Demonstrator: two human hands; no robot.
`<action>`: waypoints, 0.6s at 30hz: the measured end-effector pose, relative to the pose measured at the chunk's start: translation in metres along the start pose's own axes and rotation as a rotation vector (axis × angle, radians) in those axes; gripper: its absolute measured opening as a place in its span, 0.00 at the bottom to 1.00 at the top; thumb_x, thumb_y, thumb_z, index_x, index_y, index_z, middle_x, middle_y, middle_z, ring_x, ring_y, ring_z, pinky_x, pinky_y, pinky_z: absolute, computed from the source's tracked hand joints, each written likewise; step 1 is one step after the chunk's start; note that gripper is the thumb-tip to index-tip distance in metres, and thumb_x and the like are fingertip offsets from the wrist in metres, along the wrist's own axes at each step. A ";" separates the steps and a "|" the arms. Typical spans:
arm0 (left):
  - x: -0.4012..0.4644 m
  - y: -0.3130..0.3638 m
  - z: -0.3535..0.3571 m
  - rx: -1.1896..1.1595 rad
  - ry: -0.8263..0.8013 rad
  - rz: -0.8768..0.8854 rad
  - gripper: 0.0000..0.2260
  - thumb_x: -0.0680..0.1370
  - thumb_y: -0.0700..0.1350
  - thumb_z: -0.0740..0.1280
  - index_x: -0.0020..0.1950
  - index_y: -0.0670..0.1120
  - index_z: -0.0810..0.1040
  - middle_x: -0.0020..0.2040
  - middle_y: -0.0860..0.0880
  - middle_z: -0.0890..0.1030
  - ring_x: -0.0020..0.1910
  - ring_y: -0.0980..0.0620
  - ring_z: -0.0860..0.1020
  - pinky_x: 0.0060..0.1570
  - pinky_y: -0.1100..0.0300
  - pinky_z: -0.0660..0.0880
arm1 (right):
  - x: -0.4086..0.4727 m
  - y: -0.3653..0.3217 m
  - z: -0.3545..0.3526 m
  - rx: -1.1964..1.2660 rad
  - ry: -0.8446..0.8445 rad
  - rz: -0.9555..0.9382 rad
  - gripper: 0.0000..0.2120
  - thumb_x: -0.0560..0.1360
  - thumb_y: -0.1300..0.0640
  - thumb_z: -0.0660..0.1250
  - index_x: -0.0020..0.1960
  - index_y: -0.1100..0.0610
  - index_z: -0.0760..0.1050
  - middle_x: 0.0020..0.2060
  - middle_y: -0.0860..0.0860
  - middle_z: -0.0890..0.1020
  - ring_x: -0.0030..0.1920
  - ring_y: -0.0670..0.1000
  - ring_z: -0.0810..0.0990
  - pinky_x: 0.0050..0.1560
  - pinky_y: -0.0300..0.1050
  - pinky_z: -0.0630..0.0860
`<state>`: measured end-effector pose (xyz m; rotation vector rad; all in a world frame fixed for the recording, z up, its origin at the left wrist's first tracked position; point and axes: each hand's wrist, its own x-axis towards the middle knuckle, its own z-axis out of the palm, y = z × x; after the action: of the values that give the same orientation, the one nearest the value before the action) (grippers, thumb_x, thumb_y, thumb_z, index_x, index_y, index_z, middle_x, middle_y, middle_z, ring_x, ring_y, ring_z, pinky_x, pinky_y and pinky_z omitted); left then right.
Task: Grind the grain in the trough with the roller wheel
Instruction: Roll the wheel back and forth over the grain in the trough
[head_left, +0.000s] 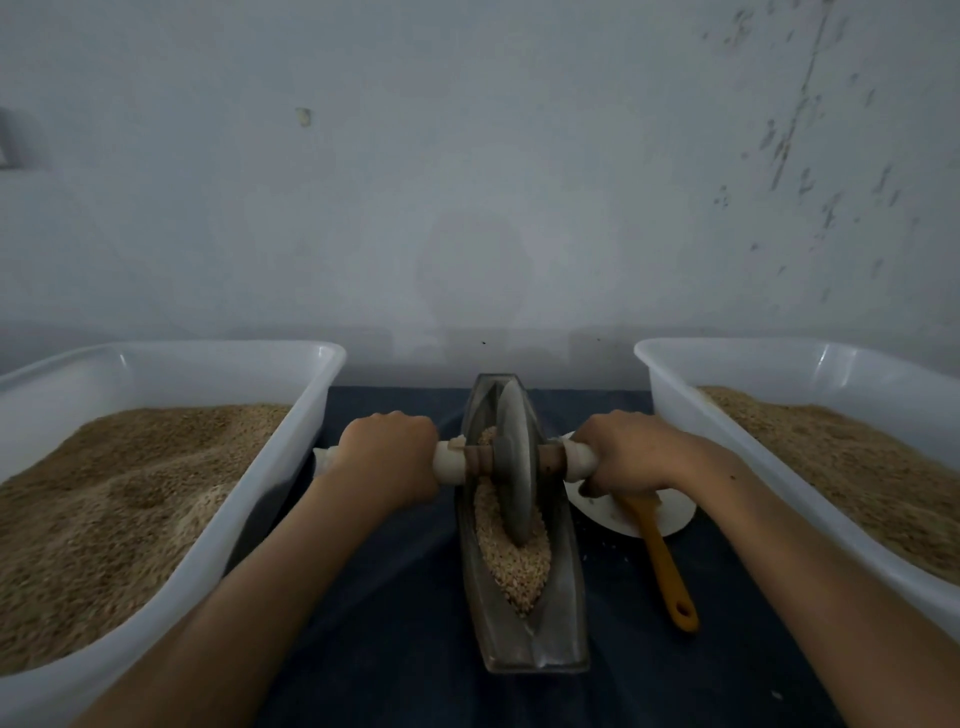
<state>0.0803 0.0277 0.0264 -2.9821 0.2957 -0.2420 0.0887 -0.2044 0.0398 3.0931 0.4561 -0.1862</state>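
Far left: a white plastic tub (171, 358) sits on the desk (395, 597), heaped with tan grain.

Just right of that tub, the left hand (389, 452) is clenched over the pale left end of the axle handle (449, 460), knuckles up, forearm reaching in from the lower left. A short stub of the handle shows beyond the hand on its outer side.

Centre: the metal trough (558, 613), long and boat-shaped, lies lengthwise away from the person on the dark blue desk covering. The roller wheel (514, 457), a grey disc, stands upright on edge in the trough between the two hands, its lower rim sunk into the grain (511, 566). The grain fills the groove from behind the wheel down toward the near end.

Right of the wheel, the right hand (623, 452) grasps the other end of the axle handle, fingers curled under it. Below and partly hidden by this hand lies a white plate (670, 514) bearing an orange spatula (665, 566), its handle pointing toward the person.

Far right: a second white tub (779, 358) holding finer tan grain.
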 end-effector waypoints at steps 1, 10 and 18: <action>0.000 0.000 -0.001 0.001 -0.010 0.005 0.10 0.73 0.49 0.67 0.52 0.47 0.75 0.41 0.52 0.73 0.42 0.52 0.74 0.43 0.59 0.72 | 0.000 0.000 -0.001 0.011 -0.019 0.008 0.14 0.71 0.52 0.72 0.56 0.49 0.77 0.46 0.49 0.81 0.46 0.50 0.79 0.45 0.45 0.76; -0.001 0.002 0.006 -0.041 0.127 -0.049 0.06 0.77 0.48 0.64 0.52 0.49 0.73 0.49 0.50 0.78 0.48 0.50 0.77 0.43 0.58 0.69 | 0.009 0.000 0.017 -0.095 0.363 -0.016 0.04 0.76 0.53 0.63 0.42 0.47 0.71 0.41 0.48 0.80 0.43 0.51 0.79 0.40 0.45 0.70; -0.002 0.003 0.008 -0.004 0.183 -0.038 0.07 0.77 0.48 0.63 0.53 0.49 0.73 0.49 0.50 0.79 0.48 0.50 0.78 0.42 0.59 0.68 | 0.007 0.000 0.017 -0.099 0.352 -0.014 0.04 0.75 0.53 0.64 0.42 0.47 0.70 0.42 0.48 0.80 0.43 0.50 0.78 0.41 0.45 0.70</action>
<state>0.0793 0.0257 0.0182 -2.9762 0.2588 -0.5212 0.0932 -0.2030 0.0219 3.0272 0.4745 0.3751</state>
